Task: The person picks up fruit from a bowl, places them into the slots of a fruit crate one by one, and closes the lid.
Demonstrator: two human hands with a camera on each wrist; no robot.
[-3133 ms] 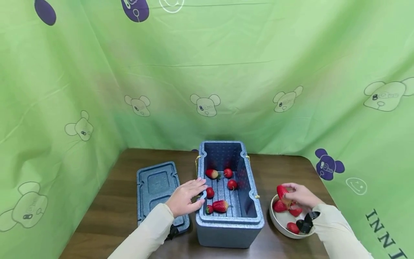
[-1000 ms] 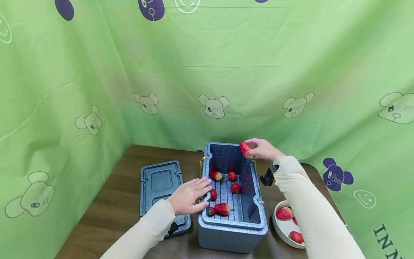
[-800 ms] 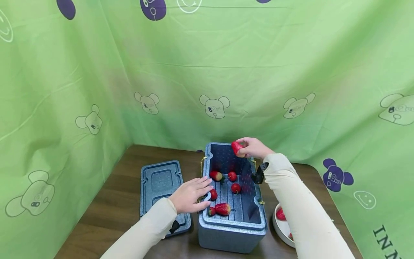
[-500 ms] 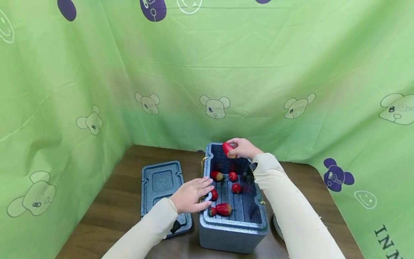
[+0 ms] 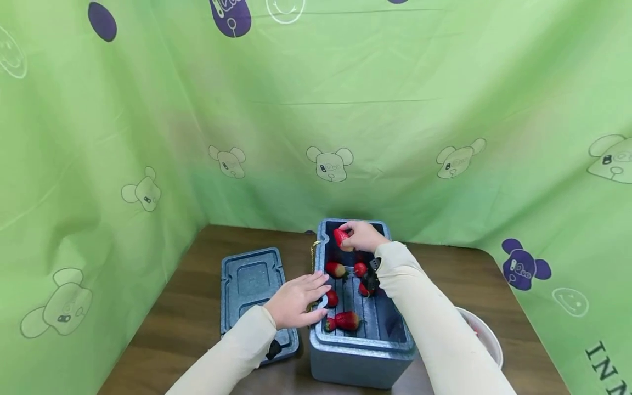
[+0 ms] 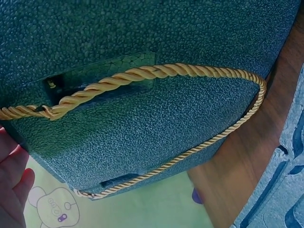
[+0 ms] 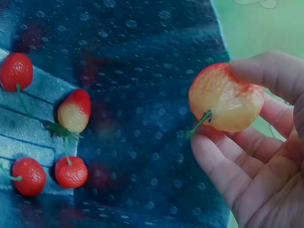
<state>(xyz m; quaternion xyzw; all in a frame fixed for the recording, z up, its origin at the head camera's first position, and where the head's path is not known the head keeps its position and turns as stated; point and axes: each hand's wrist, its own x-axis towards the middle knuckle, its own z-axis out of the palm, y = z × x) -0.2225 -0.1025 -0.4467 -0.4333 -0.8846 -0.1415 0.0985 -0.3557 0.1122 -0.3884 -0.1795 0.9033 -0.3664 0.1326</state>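
My right hand (image 5: pixel 366 236) pinches a red strawberry (image 5: pixel 340 237) between thumb and fingers, inside the far end of the blue foam box (image 5: pixel 357 367). The right wrist view shows this strawberry's pale yellow stem end (image 7: pixel 232 111) with a short green stem. Below it on the ribbed floor lie a strawberry (image 7: pixel 75 111) with a pale base and several small red cherries (image 7: pixel 71 172). A larger strawberry (image 5: pixel 348 320) is near the box's front. My left hand (image 5: pixel 296 302) rests on the left rim, fingers extended; only some fingertips (image 6: pixel 14 164) show in the left wrist view.
Left of the box lies its blue lid (image 5: pixel 252 277) on the wooden table (image 5: pixel 168 329). A white bowl (image 5: pixel 494 343) stands at right, partly behind the right sleeve. A gold rope (image 6: pixel 190 70) hangs along the box's side. Green cloth (image 5: pixel 276 126) hangs behind.
My right hand has carried the strawberry from the white bowl leftward over the right rim, then lower into the box's far end. The left hand has stayed on the left rim.
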